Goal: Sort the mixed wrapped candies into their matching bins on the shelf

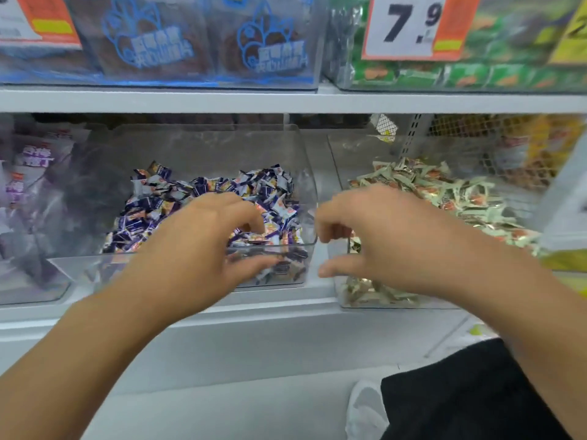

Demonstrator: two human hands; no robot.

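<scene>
A clear bin in the middle of the shelf holds a heap of purple-and-white wrapped candies. To its right a second clear bin holds pale green wrapped candies. My left hand reaches over the front wall of the purple bin, fingers curled down onto the candies; whether it pinches one is hidden. My right hand hovers at the front left corner of the green bin, fingers curled, with no candy visible in it.
A white shelf board runs above the bins, carrying clear boxes of dark packets and green packets with a 7.9 price card. Purple bags fill a bin at the left. A black garment shows at bottom right.
</scene>
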